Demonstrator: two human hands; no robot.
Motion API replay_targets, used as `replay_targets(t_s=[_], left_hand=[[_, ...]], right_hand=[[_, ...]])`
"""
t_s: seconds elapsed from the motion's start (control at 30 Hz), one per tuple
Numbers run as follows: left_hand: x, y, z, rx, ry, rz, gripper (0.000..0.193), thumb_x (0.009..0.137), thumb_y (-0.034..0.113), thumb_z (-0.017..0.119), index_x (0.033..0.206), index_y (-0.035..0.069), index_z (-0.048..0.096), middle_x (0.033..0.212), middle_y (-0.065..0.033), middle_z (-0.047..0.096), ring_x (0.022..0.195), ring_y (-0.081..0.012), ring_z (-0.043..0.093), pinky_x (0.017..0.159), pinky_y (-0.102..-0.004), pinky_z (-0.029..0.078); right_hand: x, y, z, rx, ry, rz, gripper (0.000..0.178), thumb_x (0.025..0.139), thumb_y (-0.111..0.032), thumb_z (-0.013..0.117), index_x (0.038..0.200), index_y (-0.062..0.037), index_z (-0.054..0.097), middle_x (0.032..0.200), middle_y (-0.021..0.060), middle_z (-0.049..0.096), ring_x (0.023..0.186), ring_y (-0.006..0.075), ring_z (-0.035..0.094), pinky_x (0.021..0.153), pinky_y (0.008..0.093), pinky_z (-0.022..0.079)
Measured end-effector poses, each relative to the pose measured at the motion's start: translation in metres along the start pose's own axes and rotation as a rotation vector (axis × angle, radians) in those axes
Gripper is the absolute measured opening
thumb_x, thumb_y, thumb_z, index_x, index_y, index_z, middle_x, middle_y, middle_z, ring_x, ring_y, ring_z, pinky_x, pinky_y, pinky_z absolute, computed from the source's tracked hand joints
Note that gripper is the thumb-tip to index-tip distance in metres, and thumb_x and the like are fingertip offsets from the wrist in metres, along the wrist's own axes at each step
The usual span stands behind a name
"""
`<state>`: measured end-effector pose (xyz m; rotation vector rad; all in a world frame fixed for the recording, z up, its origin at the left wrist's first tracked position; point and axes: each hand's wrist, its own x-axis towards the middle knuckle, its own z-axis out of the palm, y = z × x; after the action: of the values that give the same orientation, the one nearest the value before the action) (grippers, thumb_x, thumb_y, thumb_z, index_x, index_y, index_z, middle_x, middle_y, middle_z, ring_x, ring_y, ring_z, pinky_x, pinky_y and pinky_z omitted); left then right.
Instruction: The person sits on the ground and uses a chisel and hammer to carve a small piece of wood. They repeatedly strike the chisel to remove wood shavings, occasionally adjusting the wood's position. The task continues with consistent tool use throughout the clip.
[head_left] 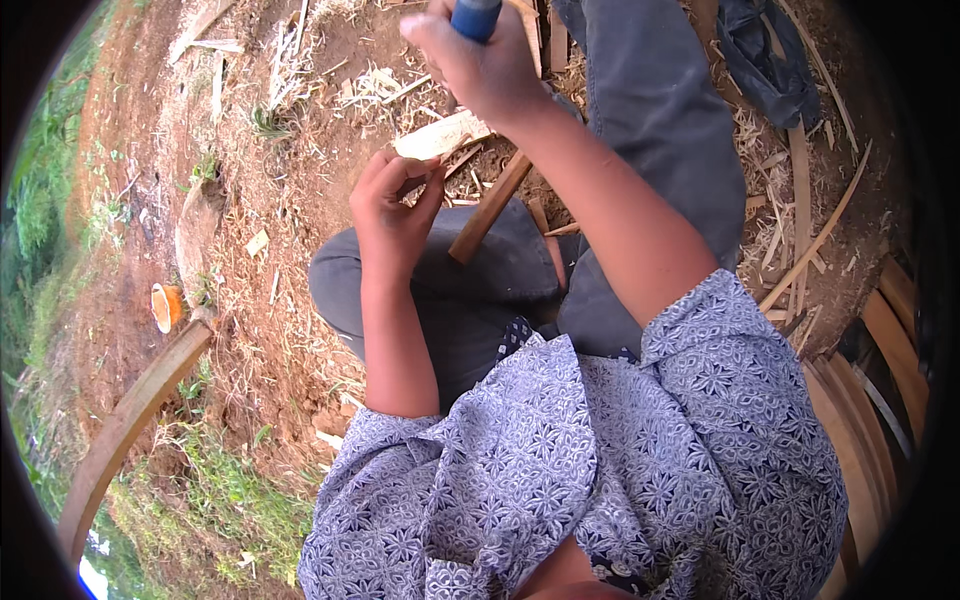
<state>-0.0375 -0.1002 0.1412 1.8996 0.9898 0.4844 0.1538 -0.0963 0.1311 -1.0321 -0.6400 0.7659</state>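
Observation:
My right hand (490,75) is at the top of the view, wrapped around a blue cylindrical handle (474,18). The rest of that tool is hidden by the hand or outside the view. Lower and to the left, my left hand (393,205) is closed, thumb and fingers pinched together at the edge of a pale, freshly cut piece of wood (440,138). That piece lies just below my right hand, its right end close to my right wrist. A brown wooden stick (490,212) slants over my bent leg, between my forearms.
Wood shavings (375,88) and offcuts litter the brown soil. A dark plastic bag (765,65) lies at the upper right, above long thin strips (800,210). Boards (850,430) are stacked at the lower right. To the left are an orange object (166,306) and a curved wooden beam (135,420).

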Motion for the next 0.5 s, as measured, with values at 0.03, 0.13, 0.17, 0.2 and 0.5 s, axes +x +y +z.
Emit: replay_targets(t_s=[0.03, 0.13, 0.17, 0.2, 0.5], left_hand=[[0.0, -0.002, -0.001, -0.061, -0.005, -0.006, 0.013, 0.081, -0.012, 0.076, 0.09, -0.005, 0.07, 0.091, -0.0087, 0.066, 0.087, -0.0164, 0.072, 0.078, -0.0285, 0.062], [0.007, 0.003, 0.0, -0.06, -0.049, 0.006, 0.013, 0.082, -0.012, 0.075, 0.092, -0.004, 0.071, 0.091, -0.0086, 0.066, 0.088, -0.0172, 0.072, 0.079, -0.029, 0.062], [0.009, 0.003, -0.002, -0.019, -0.063, 0.017, 0.014, 0.082, -0.013, 0.075, 0.092, -0.004, 0.071, 0.092, -0.0087, 0.066, 0.089, -0.0175, 0.072, 0.079, -0.0292, 0.062], [0.01, 0.001, -0.004, 0.021, -0.078, 0.029, 0.014, 0.083, -0.013, 0.075, 0.093, -0.004, 0.071, 0.092, -0.0088, 0.066, 0.089, -0.0179, 0.072, 0.079, -0.0294, 0.061], [0.007, 0.005, -0.003, -0.023, -0.105, 0.043, 0.012, 0.084, -0.011, 0.076, 0.093, -0.003, 0.073, 0.09, -0.0066, 0.064, 0.087, -0.0143, 0.069, 0.08, -0.0275, 0.061]], right_hand=[[0.004, -0.007, 0.001, 0.064, -0.024, -0.056, 0.036, 0.094, -0.015, 0.07, 0.065, -0.0108, 0.049, 0.057, -0.0071, 0.046, 0.052, 0.0044, 0.043, 0.05, 0.0292, 0.036], [-0.021, 0.044, -0.007, -0.265, -0.038, 0.018, 0.037, 0.094, -0.015, 0.07, 0.064, -0.011, 0.048, 0.057, -0.0071, 0.047, 0.052, 0.0046, 0.043, 0.051, 0.0289, 0.036], [-0.019, 0.051, -0.002, -0.25, 0.004, 0.037, 0.027, 0.084, -0.019, 0.073, 0.064, -0.0075, 0.06, 0.057, -0.001, 0.058, 0.053, 0.0087, 0.054, 0.051, 0.0316, 0.044], [-0.019, 0.055, -0.005, -0.225, 0.013, 0.075, 0.027, 0.084, -0.019, 0.073, 0.064, -0.0076, 0.059, 0.057, -0.0011, 0.058, 0.053, 0.0087, 0.054, 0.051, 0.0315, 0.044], [-0.008, 0.032, -0.008, -0.196, -0.009, 0.096, 0.024, 0.085, -0.02, 0.071, 0.067, -0.0074, 0.06, 0.058, -0.0018, 0.058, 0.053, 0.0091, 0.055, 0.051, 0.0316, 0.044]])
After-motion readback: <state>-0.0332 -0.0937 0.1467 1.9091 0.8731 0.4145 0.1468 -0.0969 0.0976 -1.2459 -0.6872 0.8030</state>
